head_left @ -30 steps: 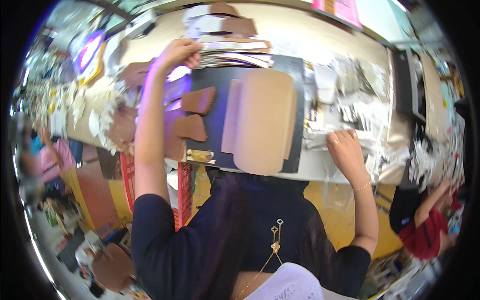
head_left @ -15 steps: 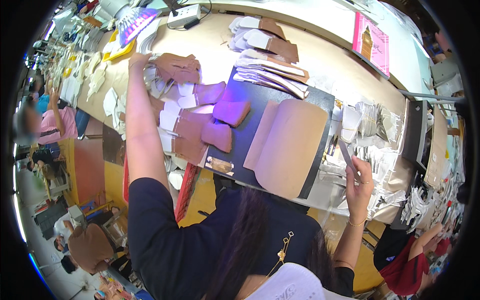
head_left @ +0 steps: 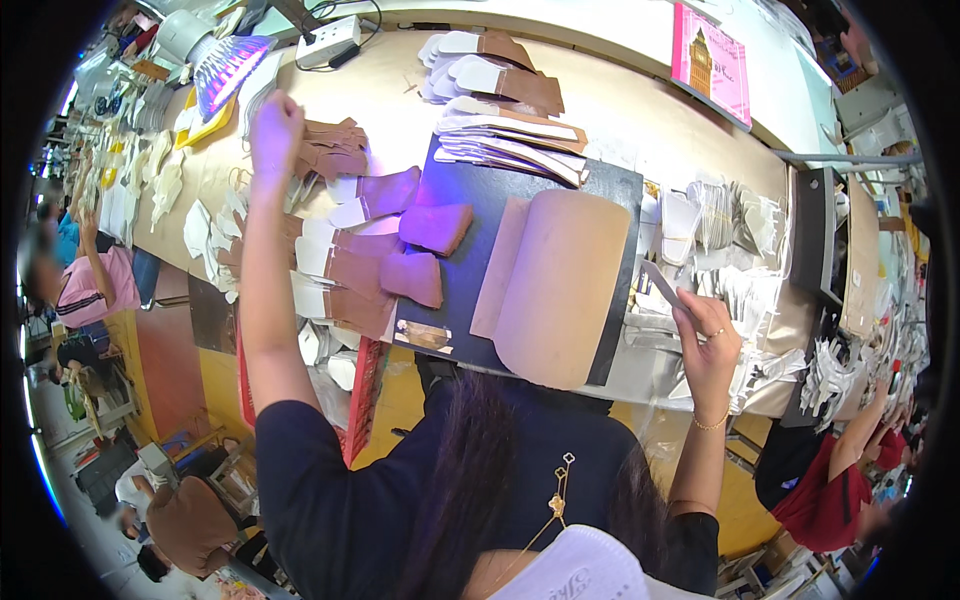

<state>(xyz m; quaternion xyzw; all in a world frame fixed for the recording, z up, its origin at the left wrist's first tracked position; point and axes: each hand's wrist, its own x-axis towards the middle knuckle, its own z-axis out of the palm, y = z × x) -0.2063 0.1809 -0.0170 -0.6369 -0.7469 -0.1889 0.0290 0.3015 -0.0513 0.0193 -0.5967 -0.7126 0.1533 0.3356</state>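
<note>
A thin pale strip (head_left: 663, 285) is pinched upright in the fingers of the right hand (head_left: 708, 345), above the desk's (head_left: 640, 130) right side, beside the stacked white cut pieces (head_left: 725, 215). The left hand (head_left: 275, 125) is stretched far out, fingers curled over a pile of brown leather pieces (head_left: 335, 155); whether anything is gripped cannot be told. Between the hands a black mat (head_left: 480, 255) is laid, with a tan curved panel (head_left: 560, 285) upon it.
</note>
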